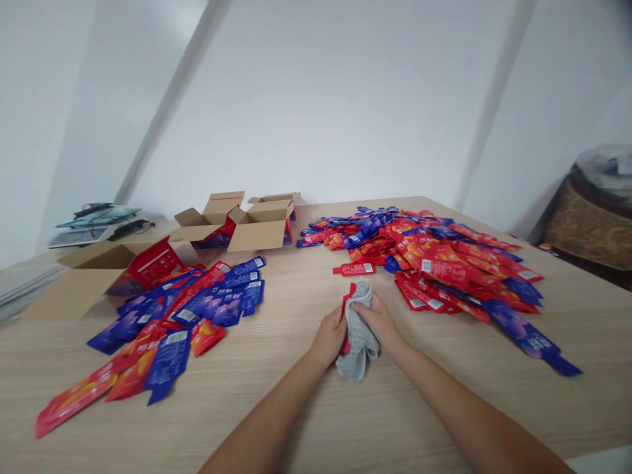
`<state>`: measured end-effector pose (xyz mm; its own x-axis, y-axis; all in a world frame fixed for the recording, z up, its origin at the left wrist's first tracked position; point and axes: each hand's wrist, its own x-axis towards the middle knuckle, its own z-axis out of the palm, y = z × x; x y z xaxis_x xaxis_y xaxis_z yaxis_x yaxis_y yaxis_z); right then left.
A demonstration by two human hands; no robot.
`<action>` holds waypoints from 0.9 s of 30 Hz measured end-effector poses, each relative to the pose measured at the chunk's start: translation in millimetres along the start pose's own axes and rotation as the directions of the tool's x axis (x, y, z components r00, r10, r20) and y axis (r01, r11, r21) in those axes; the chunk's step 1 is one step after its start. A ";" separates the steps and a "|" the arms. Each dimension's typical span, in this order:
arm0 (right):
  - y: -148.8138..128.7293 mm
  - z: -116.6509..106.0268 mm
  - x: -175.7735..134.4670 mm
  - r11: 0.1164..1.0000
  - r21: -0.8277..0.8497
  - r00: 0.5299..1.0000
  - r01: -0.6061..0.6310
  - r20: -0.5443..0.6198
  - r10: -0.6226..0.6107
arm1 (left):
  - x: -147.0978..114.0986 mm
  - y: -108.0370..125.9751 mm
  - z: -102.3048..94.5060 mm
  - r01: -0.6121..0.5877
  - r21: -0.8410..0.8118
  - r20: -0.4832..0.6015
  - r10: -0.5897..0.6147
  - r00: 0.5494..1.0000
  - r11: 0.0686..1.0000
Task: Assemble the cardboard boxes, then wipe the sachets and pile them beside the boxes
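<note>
Both my hands are together over the middle of the table. My left hand [328, 337] is closed on a red pouch [348, 294], most of which is hidden behind the cloth and fingers. In my right hand [384, 322] is a crumpled grey cloth [359, 349], pressed against the pouch with its lower end hanging down. Just beyond my hands a small red pouch [356, 269] lies flat on the table. To the right spreads a large heap of red and blue pouches [434, 253].
Another group of red and blue pouches [217, 296] lies at the left. Several open cardboard boxes [261, 234] stand behind it, one box [83, 283] nearer the left edge. Flat packets and dark items [99, 224] rest far left. A patterned chair [592, 210] stands beyond the table's right edge.
</note>
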<state>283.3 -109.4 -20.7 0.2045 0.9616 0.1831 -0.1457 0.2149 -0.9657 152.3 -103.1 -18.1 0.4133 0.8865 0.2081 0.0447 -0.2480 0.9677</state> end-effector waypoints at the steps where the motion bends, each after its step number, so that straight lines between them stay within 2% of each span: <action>1: 0.2 -1.6 1.5 1.000 0.008 1.000 -0.008 -0.020 0.008 | -1.0 0.5 2.0 0.004 0.017 0.017 -0.004 1.000 1.000; 4: 2.0 -4.7 4.6 0.994 0.091 0.997 -0.064 -0.043 0.068 | -3.2 2.1 6.9 0.019 0.052 0.019 -0.020 1.000 0.998; 6: 3.9 -5.1 6.1 0.983 0.154 0.994 -0.103 -0.026 0.109 | -3.6 2.4 7.9 0.017 0.074 0.004 -0.018 1.000 0.997; 8: 6.4 -4.0 7.4 0.981 0.150 0.993 -0.121 0.010 0.121 | -3.0 1.3 6.4 0.014 0.117 -0.032 -0.010 0.999 0.993; 10: 9.1 -1.2 8.0 0.992 0.085 0.995 -0.091 0.048 0.087 | -1.6 -0.8 3.0 0.022 0.181 -0.099 -0.004 0.995 0.983; 13: 12.0 5.7 5.4 0.999 -0.025 0.996 0.032 0.079 -0.030 | 0.7 -3.0 -3.2 0.027 0.238 -0.217 0.026 0.976 0.971; 15: 12.7 10.6 1.2 0.994 -0.074 0.990 0.081 0.123 -0.071 | 2.0 -2.6 -6.7 0.015 0.229 -0.294 0.054 0.954 0.973; 19: 12.5 14.5 -5.0 0.985 -0.133 0.973 0.107 0.219 -0.076 | 5.1 -0.3 -9.5 0.005 0.163 -0.425 0.065 0.903 0.987; 22: 12.1 11.1 -3.5 0.988 -0.142 0.984 0.067 0.173 -0.042 | 7.9 0.1 -7.9 0.000 0.046 -0.412 0.019 0.911 0.999; 25: 10.6 8.1 -2.1 0.990 -0.141 0.995 -0.022 0.097 0.036 | 9.1 0.4 -5.9 0.087 -0.147 -0.294 -0.127 0.947 0.985; 27: 8.8 9.1 -3.8 0.990 -0.125 0.993 -0.057 0.091 0.069 | 8.4 1.3 -6.5 0.124 -0.207 -0.266 -0.178 0.947 0.970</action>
<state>272.5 -109.6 -28.2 0.1047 0.9856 0.1325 -0.0348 0.1367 -0.9900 149.9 -93.5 -14.2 0.1417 0.9879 0.0630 -0.0940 -0.0499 0.9943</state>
